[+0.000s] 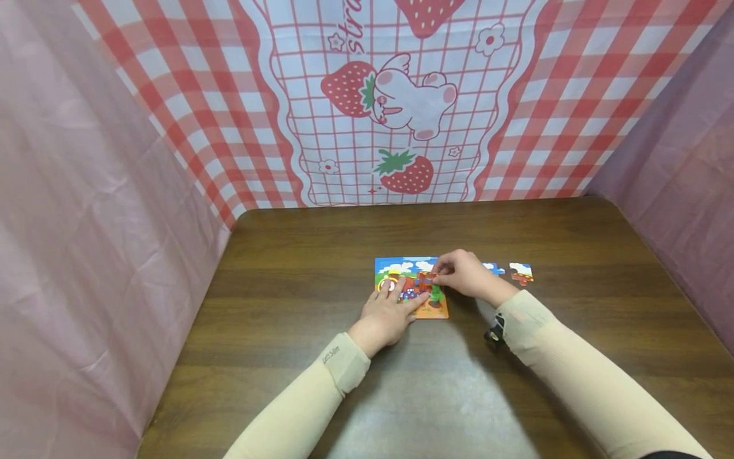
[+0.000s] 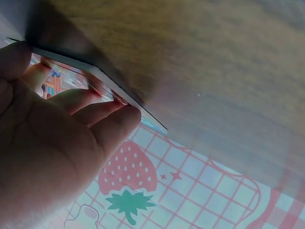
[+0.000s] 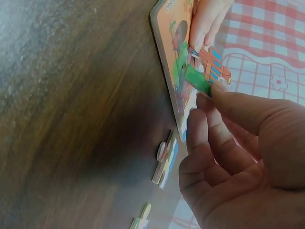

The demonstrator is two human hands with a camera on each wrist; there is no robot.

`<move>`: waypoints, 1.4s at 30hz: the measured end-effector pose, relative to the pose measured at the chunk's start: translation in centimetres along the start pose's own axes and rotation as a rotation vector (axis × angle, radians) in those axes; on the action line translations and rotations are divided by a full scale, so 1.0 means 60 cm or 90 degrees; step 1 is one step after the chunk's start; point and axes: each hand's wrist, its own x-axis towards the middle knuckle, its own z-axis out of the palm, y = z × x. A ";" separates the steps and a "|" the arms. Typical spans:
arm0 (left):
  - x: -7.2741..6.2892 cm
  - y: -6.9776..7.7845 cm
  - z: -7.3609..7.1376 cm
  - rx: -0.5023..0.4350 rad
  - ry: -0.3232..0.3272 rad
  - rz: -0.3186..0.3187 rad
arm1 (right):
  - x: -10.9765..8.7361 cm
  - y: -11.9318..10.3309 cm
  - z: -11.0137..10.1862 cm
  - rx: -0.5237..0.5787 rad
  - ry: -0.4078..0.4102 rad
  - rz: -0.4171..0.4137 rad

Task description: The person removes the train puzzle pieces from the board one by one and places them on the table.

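A colourful jigsaw puzzle (image 1: 438, 313) lies flat on the table, with blue sky along its far side and orange ground near me. My left hand (image 1: 385, 319) rests on its left and middle part, fingers spread and touching the surface. Over the right part, my right hand (image 1: 467, 275) pinches a puzzle piece (image 3: 214, 67) between thumb and fingers. This piece shows a red-orange vehicle or building with blue windows and a green edge, and in the right wrist view it is tilted above the board. The left palm and fingers hide some of the picture.
Two loose puzzle pieces lie right of the board: a blue one (image 1: 493, 268), partly behind the right hand, and one with cloud and red parts (image 1: 521, 272). The brown wooden table (image 1: 275, 306) meets a strawberry-patterned cloth (image 1: 390, 127) at the back. Pink curtains (image 1: 86, 223) hang at both sides.
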 end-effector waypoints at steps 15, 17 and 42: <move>0.000 -0.001 0.002 0.007 0.011 0.002 | -0.014 0.008 -0.016 0.057 0.022 0.012; -0.001 -0.001 0.002 0.004 0.014 0.002 | -0.018 0.010 -0.021 0.065 0.024 0.015; -0.004 -0.015 -0.005 -0.041 0.007 0.045 | -0.100 0.057 -0.098 0.082 0.068 0.061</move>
